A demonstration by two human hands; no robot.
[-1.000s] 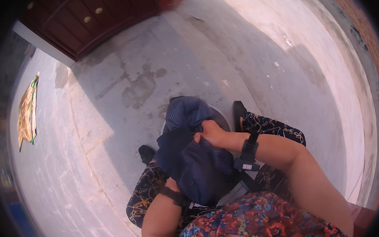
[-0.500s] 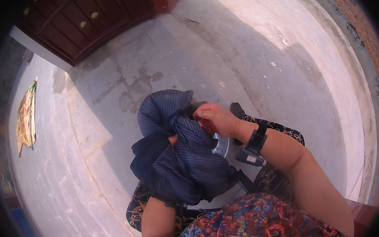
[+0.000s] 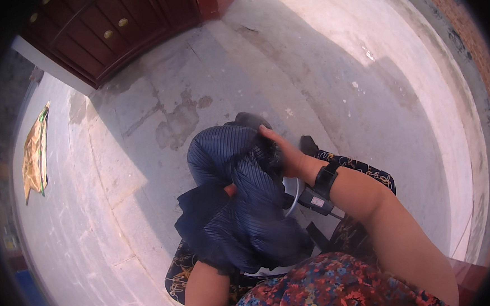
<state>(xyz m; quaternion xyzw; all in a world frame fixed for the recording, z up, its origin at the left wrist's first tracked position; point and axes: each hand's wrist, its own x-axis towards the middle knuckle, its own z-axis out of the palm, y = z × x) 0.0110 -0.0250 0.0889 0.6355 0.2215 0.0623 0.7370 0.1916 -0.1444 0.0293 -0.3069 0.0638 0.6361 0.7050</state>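
A dark blue ribbed garment (image 3: pixel 216 146) lies bunched over my lap, twisted into thick folds. My right hand (image 3: pixel 284 153) grips its far right side, fingers wrapped round a dark, shiny part of the cloth. Most of my left hand (image 3: pixel 230 191) is covered by the garment; only a bit of a finger shows, pressed against a fold, while its forearm runs in underneath. A smooth plain flap (image 3: pixel 195 212) of the same dark cloth hangs to the left. Beneath the folds, the pale curved rim (image 3: pixel 296 197) of some object peeks out at the right.
A dark device (image 3: pixel 317 202) is strapped at my right wrist. Far left on the concrete floor (image 3: pixel 132 233) lies a gold-coloured sheet or sack (image 3: pixel 35 154) with a green edge. A dark red door (image 3: pixel 109 38) stands at the upper left, a brick wall (image 3: pixel 461 22) at the upper right.
My right hand has gone from a pinch above the cloth to a wrapped grip on its far right edge. A dark end of the garment now sticks out there, and the bundle has shifted slightly right.
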